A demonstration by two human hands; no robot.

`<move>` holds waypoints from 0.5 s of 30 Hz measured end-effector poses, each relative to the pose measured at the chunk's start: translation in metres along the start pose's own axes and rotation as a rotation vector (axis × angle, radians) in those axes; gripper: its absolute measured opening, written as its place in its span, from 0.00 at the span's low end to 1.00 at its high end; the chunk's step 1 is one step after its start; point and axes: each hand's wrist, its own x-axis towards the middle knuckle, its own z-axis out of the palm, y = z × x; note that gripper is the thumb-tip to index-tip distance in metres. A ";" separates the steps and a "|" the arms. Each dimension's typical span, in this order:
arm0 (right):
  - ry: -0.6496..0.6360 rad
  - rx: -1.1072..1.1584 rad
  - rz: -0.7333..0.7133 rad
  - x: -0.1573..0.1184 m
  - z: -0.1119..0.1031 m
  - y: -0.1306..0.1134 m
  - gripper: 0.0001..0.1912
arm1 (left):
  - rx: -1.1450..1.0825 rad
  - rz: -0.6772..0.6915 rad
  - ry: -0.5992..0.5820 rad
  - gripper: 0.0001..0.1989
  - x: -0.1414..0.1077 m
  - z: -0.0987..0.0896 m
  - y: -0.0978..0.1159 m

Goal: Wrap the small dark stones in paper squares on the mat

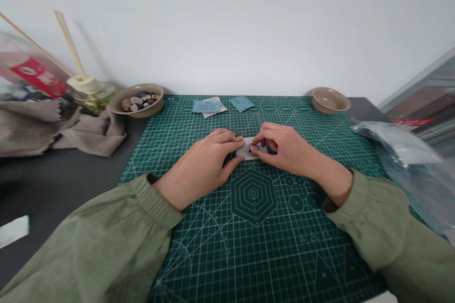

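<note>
A small whitish piece of paper (248, 154) lies on the green cutting mat (280, 246) between my hands. My left hand (215, 154) holds its left end, fingers along the far edge and thumb at the near edge. Over the right part of the paper, my right hand (286, 147) is closed in a pinch on a small pale pebble (253, 148). Most of the pebble is hidden by the fingertips, and it seems to touch the paper.
A brown bowl of pebbles (141, 101) stands back left, another brown bowl (330, 102) back right. Blue paper pieces (206, 106) lie at the mat's far edge. A reed diffuser (87, 87) and cloth (88, 132) are left; a clear plastic bag (412, 165) lies right.
</note>
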 end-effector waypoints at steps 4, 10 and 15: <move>0.006 -0.017 0.010 0.001 0.004 -0.001 0.06 | 0.000 -0.005 -0.002 0.18 0.000 -0.001 0.001; 0.014 -0.022 0.007 0.002 0.007 -0.003 0.05 | -0.029 -0.005 0.013 0.18 0.000 0.000 0.001; -0.008 -0.020 0.027 0.002 0.003 0.001 0.04 | -0.023 -0.008 0.016 0.18 0.000 0.001 -0.001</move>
